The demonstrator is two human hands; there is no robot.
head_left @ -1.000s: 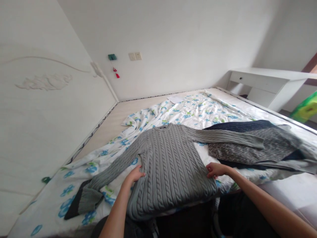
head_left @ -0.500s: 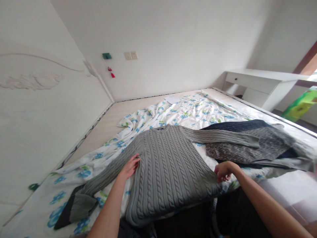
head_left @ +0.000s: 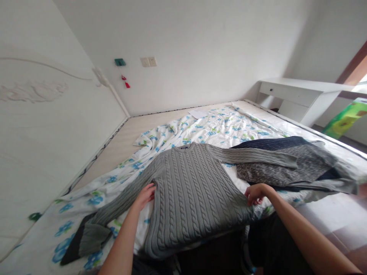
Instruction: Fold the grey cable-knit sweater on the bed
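Note:
A grey cable-knit sweater (head_left: 192,194) lies front up, its neck away from me and its hem over the bed's near edge. Its left sleeve runs down toward the lower left, the cuff bunched over a dark piece of cloth (head_left: 73,242). The other sleeve stretches right across a pile of clothes. My left hand (head_left: 145,196) is at the sweater's left side below the armpit, fingers closed on its edge. On the opposite side, my right hand (head_left: 255,193) pinches the side edge near the hem. Its fingertips are partly hidden.
A blue-flowered white sheet (head_left: 212,133) covers much of the bed, with a white paper (head_left: 198,114) at the back. Grey and navy clothes (head_left: 282,168) are piled on the right. Beyond stand a white desk (head_left: 292,94) and a green-yellow bag (head_left: 344,120). A white headboard (head_left: 54,141) rises left.
My left hand has shifted slightly left and down, its fingers now closed at the sweater's edge instead of spread over it. My right hand stays at the opposite edge. The view has shifted slightly.

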